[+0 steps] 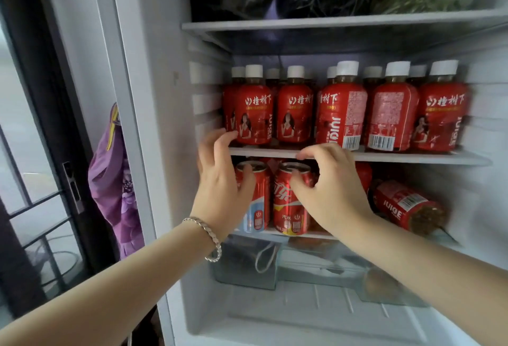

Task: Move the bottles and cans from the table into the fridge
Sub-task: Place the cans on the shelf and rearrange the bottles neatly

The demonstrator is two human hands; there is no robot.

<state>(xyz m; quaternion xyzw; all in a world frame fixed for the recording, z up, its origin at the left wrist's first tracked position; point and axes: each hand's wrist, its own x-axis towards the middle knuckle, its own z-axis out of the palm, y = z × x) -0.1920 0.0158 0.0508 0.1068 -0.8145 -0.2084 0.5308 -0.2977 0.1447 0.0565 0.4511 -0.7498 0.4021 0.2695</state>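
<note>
Left hand (pixel 220 178): fingers spread and relaxed, thumb lying across the upper part of the left cola can (pixel 258 203), fingertips up at the lip of the bottle shelf (pixel 412 156). It's not wrapped round anything, so a wide, empty grip.

Right hand (pixel 330 192): thumb against the right cola can (pixel 286 208), index finger arched over its top. Can't tell whether that's a pinch or just contact.

Both cans stand upright, touching, at the front left of the lower shelf. The shelf above holds rows of red juice bottles (pixel 341 115), white caps up. One more juice bottle (pixel 406 208) lies on its side to the right of the cans.

Handling, my read:
- Cans: rigid but thin-walled and slick. Take them round the side wall at mid-height, not the rim. There's little headroom under the shelf lip, so slide them rather than lift.
- Bottles: plastic with some give and a glossy sleeve. Grip the body or under the cap.
- The lying bottle could roll.
</note>
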